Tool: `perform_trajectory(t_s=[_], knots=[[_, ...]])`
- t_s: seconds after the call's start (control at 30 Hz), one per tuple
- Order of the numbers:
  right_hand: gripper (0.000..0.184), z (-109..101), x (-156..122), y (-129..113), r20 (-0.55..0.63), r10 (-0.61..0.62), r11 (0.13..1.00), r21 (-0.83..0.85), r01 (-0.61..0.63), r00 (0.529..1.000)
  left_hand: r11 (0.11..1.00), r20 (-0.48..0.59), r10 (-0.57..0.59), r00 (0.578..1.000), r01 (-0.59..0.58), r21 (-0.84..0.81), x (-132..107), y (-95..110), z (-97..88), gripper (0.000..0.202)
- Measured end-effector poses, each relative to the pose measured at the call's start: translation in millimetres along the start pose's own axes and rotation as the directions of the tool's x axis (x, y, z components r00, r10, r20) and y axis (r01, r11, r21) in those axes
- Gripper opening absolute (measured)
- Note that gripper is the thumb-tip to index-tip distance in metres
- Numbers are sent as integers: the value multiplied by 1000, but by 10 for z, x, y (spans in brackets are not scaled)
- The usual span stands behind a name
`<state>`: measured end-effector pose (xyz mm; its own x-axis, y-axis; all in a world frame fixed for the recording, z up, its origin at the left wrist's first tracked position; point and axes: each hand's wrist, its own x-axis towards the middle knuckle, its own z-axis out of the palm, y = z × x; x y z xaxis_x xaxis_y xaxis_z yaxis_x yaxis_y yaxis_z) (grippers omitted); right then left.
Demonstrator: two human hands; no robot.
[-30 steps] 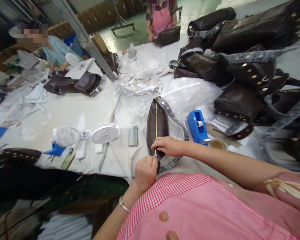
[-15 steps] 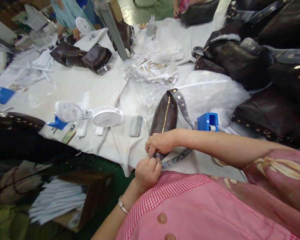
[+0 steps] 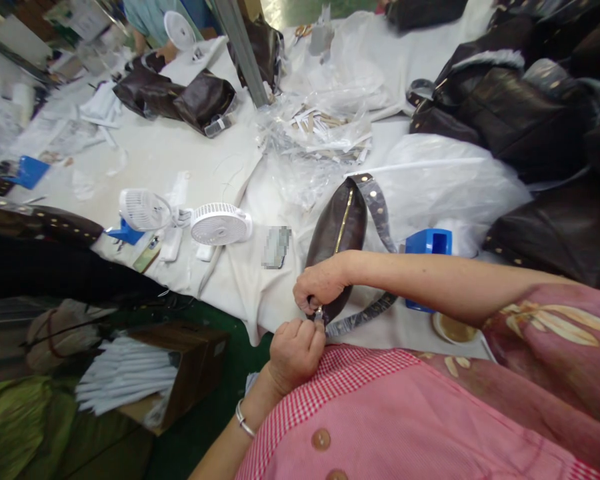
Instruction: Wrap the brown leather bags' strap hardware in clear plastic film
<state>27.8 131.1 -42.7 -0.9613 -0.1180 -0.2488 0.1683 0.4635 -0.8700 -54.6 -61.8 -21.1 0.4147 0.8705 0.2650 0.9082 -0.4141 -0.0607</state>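
Note:
A dark brown leather handbag (image 3: 330, 223) with a gold zipper (image 3: 343, 220) lies lengthwise in front of me. Its studded shoulder strap (image 3: 377, 203), wrapped in clear film, loops round the right side. My right hand (image 3: 323, 283) is closed on the bag's near end, fingers curled round it. Just below, against the apron, my left hand (image 3: 297, 350) is closed in a pinch at the same end, beside the near part of the strap. A small shiny piece (image 3: 319, 313) shows between the hands; the fingers hide most of it.
A blue tape dispenser (image 3: 429, 243) stands right of the bag. Left are a blurred phone-like item (image 3: 276, 247) and white fans (image 3: 221, 224). Crumpled plastic (image 3: 300, 173) lies beyond; brown bags (image 3: 510, 113) pile up at right. A co-worker's sleeve (image 3: 153, 20) shows across the table.
The view has shifted slightly, so things on the table sit a little differently in the picture. My right fingers have curled more and the two hands are slightly farther apart at the bag's end.

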Motion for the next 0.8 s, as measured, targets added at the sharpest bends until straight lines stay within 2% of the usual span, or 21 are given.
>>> perform_trajectory(t_s=[0.07, 0.1, 0.23, 0.3, 0.37, 0.47, 0.6, 0.7, 0.8], knots=[[27, -33, -19, -19, 121, -63, 997, 57, 57, 991, 1000, -2, -8, 1000, 8, 7, 1, 7, 3, 15], [26, -51, -34, -28, 138, -77, 993, 94, 64, 987, 1000, -4, -10, 1000, 10, 10, 1, 9, 5, 14], [20, -141, -120, -24, 49, -60, 971, 233, 47, 997, 1000, -8, -16, 1000, 16, 12, 2, 14, 7, 12], [22, -181, -166, 1, -6, -75, 969, 237, 74, 997, 1000, -3, -20, 1000, 20, 8, 3, 16, 8, 15], [28, -200, -195, 21, -37, -121, 976, 178, 126, 992, 1000, 2, -20, 1000, 20, 5, 4, 19, 12, 17], [39, -182, -195, 0, -2, -170, 984, 61, 170, 985, 1000, -7, -17, 1000, 17, 13, 4, 21, 23, 14], [44, -113, -130, -97, 28, -137, 989, -51, 138, 990, 1000, -27, -14, 1000, 14, 17, 6, 19, 31, 10], [40, -76, -74, -125, 42, -127, 988, -79, 130, 991, 1000, -34, -12, 999, 12, 7, 4, 17, 30, 11], [29, -70, -40, -93, 108, -205, 962, -159, 220, 973, 1000, -25, -23, 999, 23, 6, -7, 16, 34, 11]])
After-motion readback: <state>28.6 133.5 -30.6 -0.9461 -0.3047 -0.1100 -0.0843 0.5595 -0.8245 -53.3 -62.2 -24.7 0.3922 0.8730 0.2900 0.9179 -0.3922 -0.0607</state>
